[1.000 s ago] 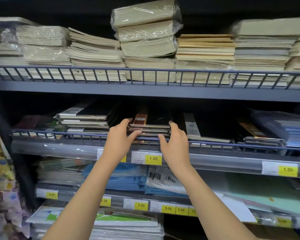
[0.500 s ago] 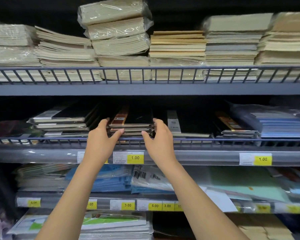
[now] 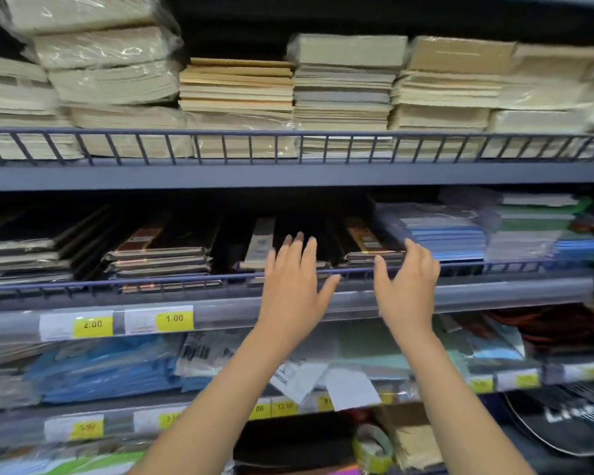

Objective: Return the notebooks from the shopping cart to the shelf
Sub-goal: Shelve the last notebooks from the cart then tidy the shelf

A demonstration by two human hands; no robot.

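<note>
Dark-covered notebooks in plastic wrap lie in piles on the middle shelf [image 3: 460, 294], behind its low wire rail. One pile [image 3: 158, 260] sits left of my hands; another small pile [image 3: 367, 246] lies between them. My left hand [image 3: 294, 284] is raised in front of the rail with fingers spread and holds nothing. My right hand [image 3: 407, 281] is also up with fingers apart, its fingertips near the small pile's right side, and I see nothing gripped. No shopping cart is in view.
The top shelf [image 3: 288, 174] carries tall stacks of cream paper pads. Blue and green wrapped pads [image 3: 446, 231] fill the middle shelf's right end. Below, yellow price tags [image 3: 174, 318] line the shelf fronts, with blue packets [image 3: 100, 368] and loose papers underneath.
Both hands have let go of the notebook pile they were pressing and moved to the right along the shelf. The view has swung right, so that pile now lies to their left.
</note>
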